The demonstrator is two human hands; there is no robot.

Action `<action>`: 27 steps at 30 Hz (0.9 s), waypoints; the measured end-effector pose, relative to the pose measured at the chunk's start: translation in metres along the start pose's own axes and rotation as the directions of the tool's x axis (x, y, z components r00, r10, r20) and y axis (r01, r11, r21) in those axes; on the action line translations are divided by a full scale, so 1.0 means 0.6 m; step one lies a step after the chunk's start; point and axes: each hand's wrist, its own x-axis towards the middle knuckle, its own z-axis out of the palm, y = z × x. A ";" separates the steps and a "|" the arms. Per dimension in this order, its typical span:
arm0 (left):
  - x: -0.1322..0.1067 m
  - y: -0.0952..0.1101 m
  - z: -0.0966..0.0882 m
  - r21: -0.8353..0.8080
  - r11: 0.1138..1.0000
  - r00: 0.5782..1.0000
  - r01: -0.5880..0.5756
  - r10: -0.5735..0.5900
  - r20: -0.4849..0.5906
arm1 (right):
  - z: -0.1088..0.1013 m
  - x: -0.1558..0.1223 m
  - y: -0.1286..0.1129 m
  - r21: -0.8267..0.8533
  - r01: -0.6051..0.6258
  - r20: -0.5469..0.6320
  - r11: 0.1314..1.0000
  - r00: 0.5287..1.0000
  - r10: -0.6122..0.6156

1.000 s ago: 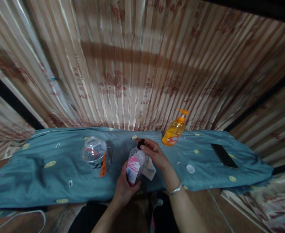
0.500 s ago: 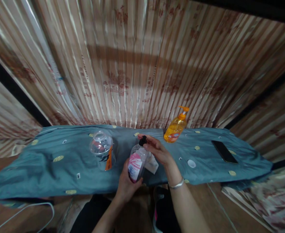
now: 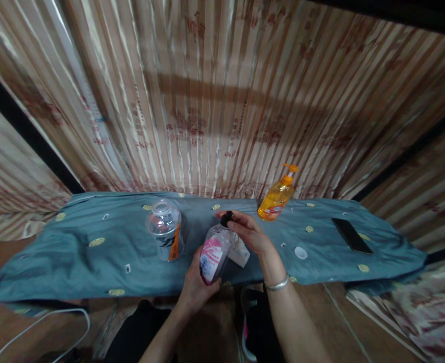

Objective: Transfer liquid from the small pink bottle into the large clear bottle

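Faces a pleated curtain (image 3: 207, 55) with reddish prints, beyond a blue-green cloth (image 3: 120, 222). Has an orange pump bottle (image 3: 274, 202) standing past the right hand (image 3: 251, 232), apart from it. Holds a clear bottle (image 3: 215, 252) over mid-cloth, with the left hand (image 3: 198, 285) closed round its lower part; slants its long axis, neck up and rightward, base toward the body. Leaves a clear plastic cup (image 3: 165, 236) to its left, a dark phone (image 3: 351, 235) far right, a folded white piece (image 3: 239, 255) just behind (partly hidden). Curls right-hand fingers about the black cap (image 3: 226, 218); cannot tell how firmly. Shows a pink-and-white label (image 3: 211, 258); cannot read its blurred writing.
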 end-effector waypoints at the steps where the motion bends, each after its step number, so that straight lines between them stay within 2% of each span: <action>1: -0.001 -0.001 0.000 0.000 1.000 1.000 -0.001 0.001 0.003 | -0.002 -0.002 -0.001 0.018 -0.009 0.020 1.000 1.000 0.009; 4: -0.002 -0.002 0.000 -0.001 1.000 1.000 -0.003 0.003 0.005 | -0.006 -0.002 0.001 0.024 -0.034 0.033 0.999 0.999 0.033; 8: 0.000 -0.004 0.001 0.008 1.000 1.000 0.000 0.000 0.002 | -0.011 0.005 0.015 -0.100 -0.019 -0.083 0.995 0.997 0.011; 10: 0.001 -0.004 0.002 0.013 1.000 1.000 -0.002 0.002 0.008 | -0.014 0.009 0.022 -0.130 -0.023 -0.104 0.991 0.995 0.009; 15: 0.001 -0.003 0.001 0.013 1.000 1.000 -0.018 0.017 0.024 | -0.019 0.002 0.014 -0.121 -0.043 0.000 0.992 0.999 0.043; 19: -0.002 -0.002 0.000 0.022 1.000 0.999 -0.021 0.020 0.036 | -0.019 -0.008 -0.004 -0.049 -0.024 -0.018 0.998 1.000 0.024; 21: -0.003 -0.002 -0.001 0.029 0.999 0.999 -0.016 0.015 0.035 | -0.028 -0.009 -0.006 0.012 -0.009 -0.069 1.000 0.998 0.010; 23: -0.003 -0.003 -0.003 0.034 0.999 1.000 -0.011 0.010 0.029 | -0.052 -0.008 0.003 0.010 0.007 -0.155 1.000 0.988 -0.006; 25: -0.004 -0.004 -0.006 0.039 0.999 1.000 -0.006 0.005 0.020 | -0.091 -0.010 0.023 -0.113 0.007 -0.285 0.994 0.958 -0.039; 26: -0.004 -0.006 -0.007 0.040 0.999 1.000 -0.005 0.005 0.015 | -0.115 -0.014 0.035 -0.222 -0.023 -0.369 0.975 0.927 -0.062; 27: -0.004 -0.007 -0.008 0.041 0.999 1.000 -0.007 0.006 0.012 | -0.140 -0.018 0.048 -0.353 -0.105 -0.458 0.930 0.886 -0.074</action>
